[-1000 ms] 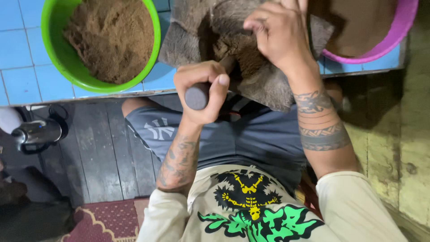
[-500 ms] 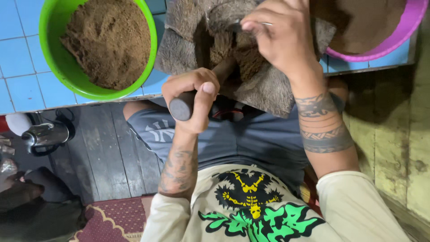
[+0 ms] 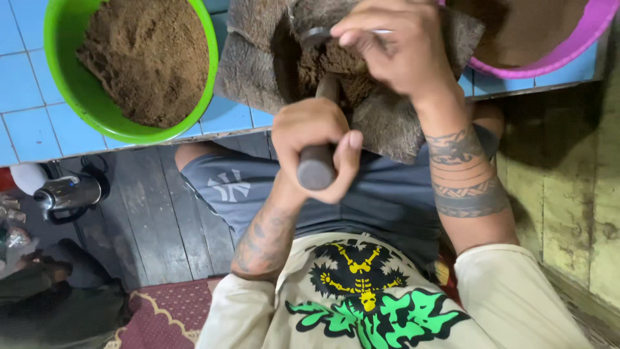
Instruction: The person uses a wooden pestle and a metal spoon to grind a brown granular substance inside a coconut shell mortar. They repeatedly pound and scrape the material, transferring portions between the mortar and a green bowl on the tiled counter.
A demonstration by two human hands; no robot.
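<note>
Blue-tiled counter (image 3: 26, 97), left hand (image 3: 316, 145) gripping pestle (image 3: 318, 165)

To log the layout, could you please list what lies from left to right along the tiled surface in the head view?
Green bowl of brown powder → grey stone mortar → right hand holding a spoon → purple bowl.

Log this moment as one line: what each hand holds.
left hand: grips grey pestle | right hand: holds metal spoon over stone mortar | green bowl: brown powder
</note>
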